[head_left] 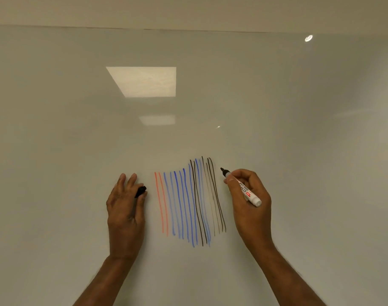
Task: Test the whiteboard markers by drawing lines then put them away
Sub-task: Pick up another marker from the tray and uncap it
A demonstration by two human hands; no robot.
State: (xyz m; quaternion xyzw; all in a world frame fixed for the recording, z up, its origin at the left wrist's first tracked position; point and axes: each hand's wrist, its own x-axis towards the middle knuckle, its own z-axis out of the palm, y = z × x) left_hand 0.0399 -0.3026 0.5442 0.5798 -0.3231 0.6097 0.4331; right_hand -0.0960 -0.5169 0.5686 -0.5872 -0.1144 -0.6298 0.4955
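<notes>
At lower right of center, the right hand (248, 195) pinches an uncapped black marker (241, 187) between thumb and curled fingers, its tip pointing up-left, just right of the lines (189, 202) on the whiteboard (78, 129); whether the tip touches the board I cannot tell. The lines run near-vertical at center: two red at left, then blue, then black and faint grey-brown. Left of them, the left hand (125, 202) holds the black cap (141, 191) between thumb and forefinger, its other fingers stretched upward.
</notes>
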